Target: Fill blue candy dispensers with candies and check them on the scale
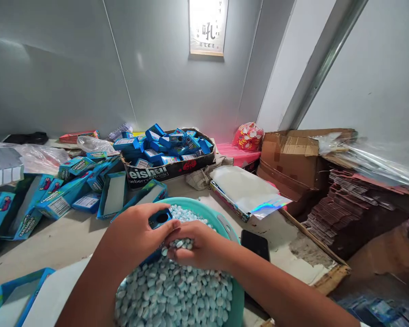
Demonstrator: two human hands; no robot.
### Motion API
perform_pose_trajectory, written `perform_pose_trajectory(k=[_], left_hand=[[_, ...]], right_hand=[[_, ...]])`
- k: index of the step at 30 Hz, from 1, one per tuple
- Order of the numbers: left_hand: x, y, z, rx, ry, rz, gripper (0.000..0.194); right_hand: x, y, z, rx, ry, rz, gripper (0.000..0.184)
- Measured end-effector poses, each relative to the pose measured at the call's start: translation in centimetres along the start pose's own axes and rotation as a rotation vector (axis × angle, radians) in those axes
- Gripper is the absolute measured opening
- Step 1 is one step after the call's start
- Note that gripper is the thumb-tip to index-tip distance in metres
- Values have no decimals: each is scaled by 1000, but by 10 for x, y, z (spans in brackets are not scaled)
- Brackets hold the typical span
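Observation:
My left hand is closed around a small blue box that has a dark round hole in its upper face. Beside it, my right hand cups a handful of pale blue and white tablets, its fingers touching or nearly touching the left thumb. Both hands are above a teal plastic basin filled with the same kind of tablets. The lower part of the blue box is partly hidden by my hands.
Behind the basin, a black carton is heaped with small blue boxes. Open blue display boxes lie to the left. A white sheet, a dark phone, a brown cardboard box and stacked flattened card are on the right.

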State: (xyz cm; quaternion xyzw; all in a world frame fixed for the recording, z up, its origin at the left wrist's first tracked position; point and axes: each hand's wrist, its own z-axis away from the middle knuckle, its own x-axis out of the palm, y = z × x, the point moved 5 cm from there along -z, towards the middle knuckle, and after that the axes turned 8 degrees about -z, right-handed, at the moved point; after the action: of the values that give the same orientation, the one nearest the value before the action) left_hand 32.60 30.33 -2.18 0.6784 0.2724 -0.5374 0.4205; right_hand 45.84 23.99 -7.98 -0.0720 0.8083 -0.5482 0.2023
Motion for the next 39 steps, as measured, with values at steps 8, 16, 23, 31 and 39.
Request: perform_pose_trajectory(k=[8, 16, 23, 31, 39], left_hand=[[-3, 6, 9, 88, -86, 82, 40], [-4, 7, 12, 165, -164, 360, 35], [-4, -2, 21, 35, -155, 390, 37], [2, -1, 24, -19, -72, 413, 39], [1, 5, 22, 108, -51, 385, 13]], right_hand=[[-7, -2, 11, 101, 121, -99, 19], [-16, 8, 12, 331, 281, -411, 22], [-8, 7, 6, 432, 435, -716, 22], [-10, -32, -34, 137, 769, -983, 29], [1, -35, -72, -57, 852, -761, 24]])
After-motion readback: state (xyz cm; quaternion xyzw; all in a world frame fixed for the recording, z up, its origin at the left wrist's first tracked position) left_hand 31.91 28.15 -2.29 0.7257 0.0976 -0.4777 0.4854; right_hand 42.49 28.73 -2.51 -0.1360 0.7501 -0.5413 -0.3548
